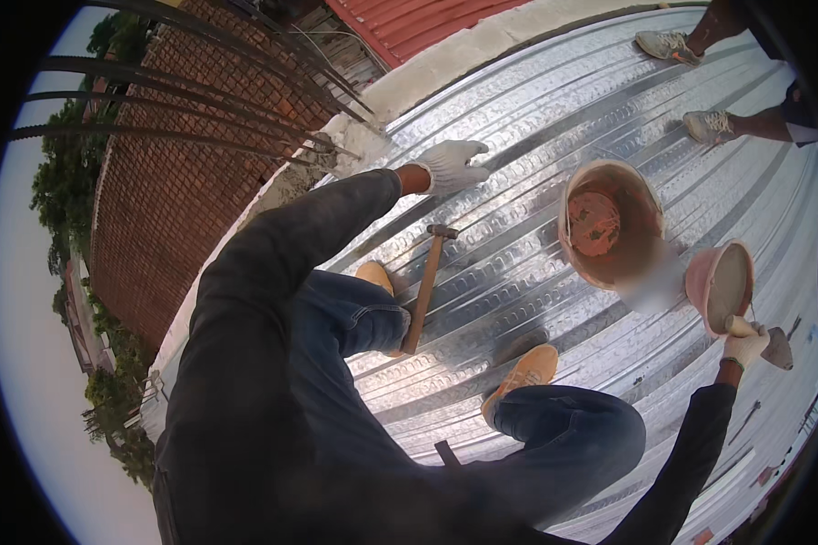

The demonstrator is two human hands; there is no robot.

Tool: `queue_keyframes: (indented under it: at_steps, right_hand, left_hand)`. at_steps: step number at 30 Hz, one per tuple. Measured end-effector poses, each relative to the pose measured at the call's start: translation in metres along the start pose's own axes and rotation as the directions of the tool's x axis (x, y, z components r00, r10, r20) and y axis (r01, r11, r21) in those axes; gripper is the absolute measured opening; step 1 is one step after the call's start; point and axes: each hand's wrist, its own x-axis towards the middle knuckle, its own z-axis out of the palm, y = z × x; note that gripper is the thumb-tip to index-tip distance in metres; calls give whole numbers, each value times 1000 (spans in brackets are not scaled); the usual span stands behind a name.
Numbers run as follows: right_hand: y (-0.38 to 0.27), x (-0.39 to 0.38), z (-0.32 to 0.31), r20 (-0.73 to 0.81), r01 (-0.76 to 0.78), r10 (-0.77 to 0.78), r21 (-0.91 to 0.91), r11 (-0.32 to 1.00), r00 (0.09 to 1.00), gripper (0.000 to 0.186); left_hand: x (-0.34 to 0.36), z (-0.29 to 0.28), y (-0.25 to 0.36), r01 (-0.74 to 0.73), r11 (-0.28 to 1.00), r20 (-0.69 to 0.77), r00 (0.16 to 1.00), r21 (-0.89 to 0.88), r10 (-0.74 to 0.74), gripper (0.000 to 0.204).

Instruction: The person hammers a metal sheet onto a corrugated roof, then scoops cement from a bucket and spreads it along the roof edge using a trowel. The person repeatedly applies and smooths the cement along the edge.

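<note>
The gloved left hand rests spread and empty on the ribbed metal decking, near the hammer. Right of the bucket, the right hand is clenched round a trowel's wooden handle; the trowel looks stiff, light, best gripped there.

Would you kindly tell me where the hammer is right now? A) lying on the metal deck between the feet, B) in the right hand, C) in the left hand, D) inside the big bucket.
A: the hammer lies loose on the deck, while the gloved left hand rests flat on the ribs above it and the right hand grips a tool handle by the small bucket.
</note>
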Motion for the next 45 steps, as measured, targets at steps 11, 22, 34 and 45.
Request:
queue_keyframes:
  at_steps: [11, 22, 34, 45]
  right_hand:
    - [-71, -244, 117, 178, -339, 476, -496, 799, 861, 20]
    - [-113, -571, 165, 580, 106, 719, -801, 590, 383, 15]
    - [68, -928, 308, 584, 641, 727, -411, 648, -361, 27]
    - [215, -1183, 375, 380, 713, 678, -65, 698, -629, 39]
  left_hand:
    - [-999, -50, 159, 939, -244, -20, -247, 243, -969, 52]
    - [-926, 210, 611, 760, -564, 768, -138, -323, -625, 40]
    - [-824, 231, 570, -48, -823, 820, -129, -566, -557, 38]
    - [-912, 214, 542, 64, -876, 839, -262, -478, -477, 60]
